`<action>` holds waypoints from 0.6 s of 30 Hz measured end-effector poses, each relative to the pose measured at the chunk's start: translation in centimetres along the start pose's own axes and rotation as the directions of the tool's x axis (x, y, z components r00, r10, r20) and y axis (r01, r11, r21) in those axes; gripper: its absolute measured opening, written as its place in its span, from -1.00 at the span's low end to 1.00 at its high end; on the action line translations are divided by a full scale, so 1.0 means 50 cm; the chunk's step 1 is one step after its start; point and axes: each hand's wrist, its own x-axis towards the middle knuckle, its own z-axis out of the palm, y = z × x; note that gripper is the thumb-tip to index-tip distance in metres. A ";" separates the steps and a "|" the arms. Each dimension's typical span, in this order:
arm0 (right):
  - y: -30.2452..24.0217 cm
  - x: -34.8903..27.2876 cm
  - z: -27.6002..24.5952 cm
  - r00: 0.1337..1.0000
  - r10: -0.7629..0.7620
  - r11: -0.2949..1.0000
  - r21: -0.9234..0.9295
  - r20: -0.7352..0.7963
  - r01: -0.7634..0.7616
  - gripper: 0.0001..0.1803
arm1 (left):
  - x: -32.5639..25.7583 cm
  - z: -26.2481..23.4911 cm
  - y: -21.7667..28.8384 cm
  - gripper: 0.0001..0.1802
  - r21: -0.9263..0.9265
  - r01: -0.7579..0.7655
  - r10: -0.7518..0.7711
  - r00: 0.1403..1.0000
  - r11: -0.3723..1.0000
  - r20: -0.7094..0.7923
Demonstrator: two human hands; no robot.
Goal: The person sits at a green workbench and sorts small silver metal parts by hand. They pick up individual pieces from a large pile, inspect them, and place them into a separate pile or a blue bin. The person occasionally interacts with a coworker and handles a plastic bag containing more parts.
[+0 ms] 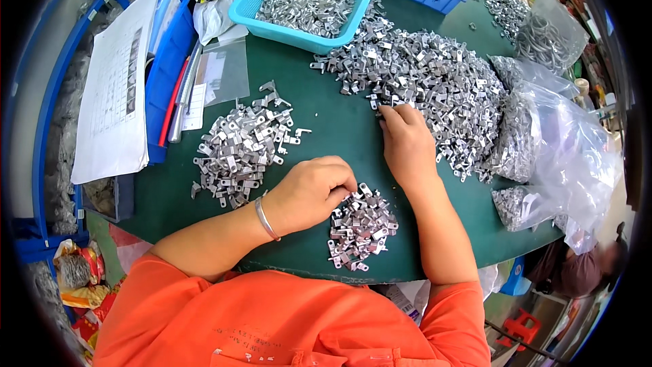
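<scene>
Left hand (309, 194) fingers curled over small bracket pile (360, 228); right hand (406, 143) fingers together (on big heap (428, 85)).

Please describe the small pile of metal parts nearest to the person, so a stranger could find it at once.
On the green table, look at the near edge, just before the orange shirt. The small pile lies there, right of the curled left hand. It is the smallest of the loose heaps and the closest to the person.
</scene>
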 end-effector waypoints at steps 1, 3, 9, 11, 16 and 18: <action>0.006 -0.001 0.005 1.000 -0.007 1.000 -0.020 0.000 0.007 -0.76 | 0.000 -0.004 0.003 -0.90 -0.018 0.031 -0.030 0.999 0.999 0.015; 0.009 -0.002 0.003 1.000 0.007 0.998 0.064 -0.007 -0.006 -0.80 | -0.001 -0.007 0.008 -0.87 -0.058 0.070 -0.071 0.998 0.996 -0.004; -0.040 -0.021 -0.052 0.997 -0.083 0.849 0.524 -0.007 0.074 -0.80 | 0.007 -0.010 0.016 -0.74 -0.660 0.251 -0.379 0.924 0.708 -0.056; -0.049 -0.025 -0.055 0.975 -0.210 0.819 0.531 -0.074 0.216 -0.77 | 0.009 -0.017 0.008 -0.78 -0.776 0.262 -0.407 0.914 0.574 0.007; -0.049 -0.023 -0.059 0.954 -0.277 0.796 0.529 -0.112 0.293 -0.79 | 0.008 -0.023 0.016 -0.83 -0.781 0.226 -0.425 0.903 0.583 -0.055; -0.054 -0.036 -0.051 0.998 0.039 0.725 0.685 0.058 -0.068 -0.82 | 0.008 -0.025 0.018 -0.82 -0.789 0.239 -0.430 0.902 0.565 -0.035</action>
